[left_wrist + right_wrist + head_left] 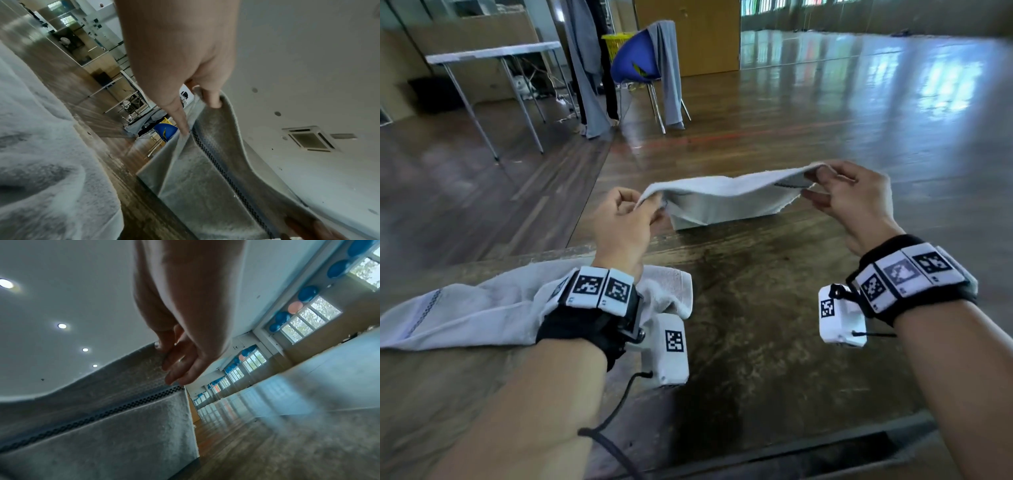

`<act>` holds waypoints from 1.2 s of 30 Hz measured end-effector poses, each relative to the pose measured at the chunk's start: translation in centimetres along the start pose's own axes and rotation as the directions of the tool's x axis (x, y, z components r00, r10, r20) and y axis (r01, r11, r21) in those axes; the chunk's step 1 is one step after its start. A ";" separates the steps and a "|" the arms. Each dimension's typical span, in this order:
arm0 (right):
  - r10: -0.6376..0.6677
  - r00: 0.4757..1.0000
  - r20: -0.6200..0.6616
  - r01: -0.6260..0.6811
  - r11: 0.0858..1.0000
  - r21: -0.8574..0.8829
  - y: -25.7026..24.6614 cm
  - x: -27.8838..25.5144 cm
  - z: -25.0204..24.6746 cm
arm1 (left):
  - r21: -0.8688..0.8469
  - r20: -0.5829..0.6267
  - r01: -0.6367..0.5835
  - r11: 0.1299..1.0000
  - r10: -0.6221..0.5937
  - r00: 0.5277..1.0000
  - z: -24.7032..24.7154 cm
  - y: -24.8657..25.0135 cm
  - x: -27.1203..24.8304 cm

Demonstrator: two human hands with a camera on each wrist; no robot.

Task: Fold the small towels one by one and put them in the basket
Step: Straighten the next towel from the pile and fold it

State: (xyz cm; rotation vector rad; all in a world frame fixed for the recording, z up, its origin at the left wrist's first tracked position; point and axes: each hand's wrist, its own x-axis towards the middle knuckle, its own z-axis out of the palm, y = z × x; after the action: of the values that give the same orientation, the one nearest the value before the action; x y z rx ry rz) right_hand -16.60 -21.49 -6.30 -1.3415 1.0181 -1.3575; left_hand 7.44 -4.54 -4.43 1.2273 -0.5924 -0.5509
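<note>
Above the far edge of the wooden table (739,308), you hold a small white towel (722,198) stretched between both hands, its lower part hanging down to touch the tabletop. Your left hand (619,219) pinches the towel's left corner between thumb and fingers, and your right hand (856,202) pinches the right corner, with its other fingers loosely extended. From the wrist views you can see a dark checkered stripe (224,175) running along the towel's length. Nearer to you, on your left, a second towel (482,311) lies rumpled on the table under your left forearm. Across the shiny wooden floor (825,113) stand a blue chair (635,60) draped with grey cloth, and a yellow basket (616,42) behind it.
</note>
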 end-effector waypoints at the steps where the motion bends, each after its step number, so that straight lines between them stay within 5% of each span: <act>1: -0.010 1.000 -0.001 0.010 1.000 0.019 0.1 0.0 0.0 | -0.038 0.000 -0.009 0.999 0.009 1.000 0.2 0.2 -0.1; 6: -0.048 0.999 0.018 0.046 0.995 0.086 0.0 0.2 -0.2 | -0.155 -0.036 -0.053 0.986 0.048 0.998 0.4 1.0 -0.1; 11: 0.179 0.968 0.174 -0.156 0.978 -0.139 1.5 0.2 -1.1 | -0.121 -0.084 0.087 0.989 -0.098 0.992 -0.1 0.0 0.0; 15: 0.050 0.995 0.087 -0.055 0.997 0.055 0.9 0.3 -1.0 | 0.115 -0.055 -0.081 0.990 0.088 0.995 2.2 1.5 2.6; 18: -0.069 0.998 -0.008 0.070 0.983 0.167 0.3 1.0 -1.6 | 0.387 0.088 -0.285 0.877 0.272 0.958 4.8 4.2 5.5; 20: -0.037 0.999 -0.029 0.042 0.986 0.162 0.7 1.1 -1.9 | 0.482 0.154 -0.361 0.798 0.328 0.932 5.4 5.0 6.9; 23: 0.122 0.991 0.056 -0.123 0.992 0.015 2.0 0.7 -1.4 | 0.749 0.399 -0.375 0.546 0.080 0.913 4.7 4.3 7.3; 25: 0.138 0.986 0.093 -0.129 0.987 -0.100 2.9 0.3 -0.9 | 0.818 0.436 -0.376 0.436 -0.043 0.899 3.8 3.3 7.1; 29: 0.027 0.998 -0.051 -0.025 0.999 0.038 2.7 -0.2 -1.0 | 0.677 0.212 -0.386 0.626 0.336 0.918 2.9 2.4 6.9; 31: -0.006 0.995 -0.096 0.016 0.994 0.112 1.9 0.1 -1.4 | 0.625 0.223 -0.400 0.670 0.339 0.914 2.5 2.0 6.9; 33: 0.027 0.997 -0.066 -0.020 0.994 0.108 1.3 0.3 -1.9 | 0.699 0.293 -0.370 0.612 0.228 0.929 2.2 1.6 6.5; 36: 0.061 0.998 0.003 -0.061 0.996 0.065 1.1 -0.1 -2.1 | 0.648 0.163 -0.310 0.695 0.272 0.949 1.8 1.7 6.9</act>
State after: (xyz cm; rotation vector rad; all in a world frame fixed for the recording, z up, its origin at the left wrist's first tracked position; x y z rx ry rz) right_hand -18.61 -21.75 -7.55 -1.2531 0.9989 -1.3328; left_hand 11.37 -10.05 -1.59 1.7549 -1.0741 -0.0787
